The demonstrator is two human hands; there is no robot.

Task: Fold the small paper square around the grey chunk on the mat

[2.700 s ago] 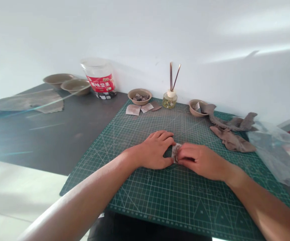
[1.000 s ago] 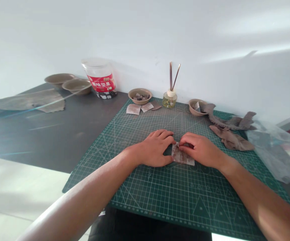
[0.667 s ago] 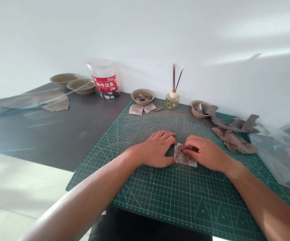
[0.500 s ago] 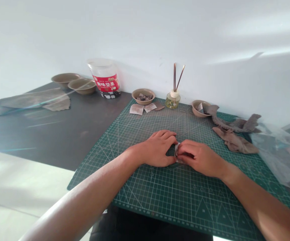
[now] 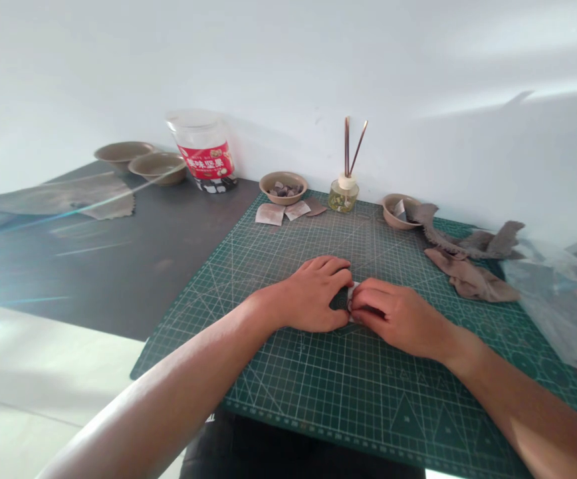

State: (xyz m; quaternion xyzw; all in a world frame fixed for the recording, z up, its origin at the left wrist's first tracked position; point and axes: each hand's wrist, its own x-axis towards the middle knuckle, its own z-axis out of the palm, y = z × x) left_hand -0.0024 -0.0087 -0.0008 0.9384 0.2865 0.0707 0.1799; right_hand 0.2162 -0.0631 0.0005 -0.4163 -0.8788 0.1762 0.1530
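A small pale piece (image 5: 351,291), like leather or cloth, lies on the green cutting mat (image 5: 328,372), mostly hidden between my fingers. My left hand (image 5: 317,294) holds its left side, thumb at the near corner and fingertips at the far one, with a gap between them. From the right, my right hand (image 5: 393,311) pinches the same piece with closed fingers and thumb. A small dark curve shows at the piece's edge; what it is I cannot make out.
Behind my hands stand a bowl of greyish bits (image 5: 283,197), flat brown pieces (image 5: 270,214), a reed diffuser (image 5: 344,194) and another bowl (image 5: 397,219). Crumpled brown cloth (image 5: 478,281) and clear plastic (image 5: 558,313) lie right. Left are a nut tub (image 5: 209,159), stacked-close bowls (image 5: 161,169) and cloth (image 5: 94,196).
The camera view has shifted slightly. Both hands stay at the small pale piece; the right fingers and thumb have shifted a little on it.
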